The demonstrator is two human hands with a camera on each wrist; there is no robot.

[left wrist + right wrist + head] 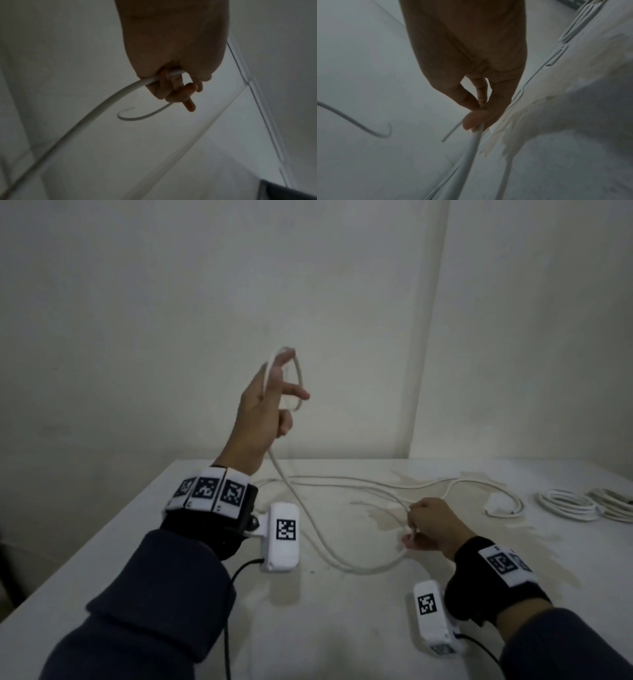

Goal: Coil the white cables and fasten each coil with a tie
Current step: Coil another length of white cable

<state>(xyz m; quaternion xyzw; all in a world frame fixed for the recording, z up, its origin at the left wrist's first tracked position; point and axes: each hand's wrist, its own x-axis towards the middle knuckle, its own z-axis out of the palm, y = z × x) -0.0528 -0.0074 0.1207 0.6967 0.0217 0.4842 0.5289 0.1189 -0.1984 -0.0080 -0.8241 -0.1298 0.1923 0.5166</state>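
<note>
A long white cable (pixel 310 520) lies in loose curves across the white table (pixel 342 631). My left hand (pixel 274 395) is raised above the table's far edge; a small loop of the cable hangs round its fingers, and one strand drops from it to the table. In the left wrist view the curled fingers (pixel 173 93) grip the cable (pixel 102 105). My right hand (pixel 424 525) rests low on the table and pinches the same cable between thumb and fingers. The right wrist view shows that pinch (pixel 476 120) on the cable (pixel 471 151), with a thin white strip sticking out beside it.
Two finished white coils (pixel 567 505) (pixel 613 503) lie at the far right of the table. The cable's white plug end (pixel 495 503) sits left of them. Walls stand close behind the table. The tabletop is stained around my right hand. The table's left edge runs diagonally.
</note>
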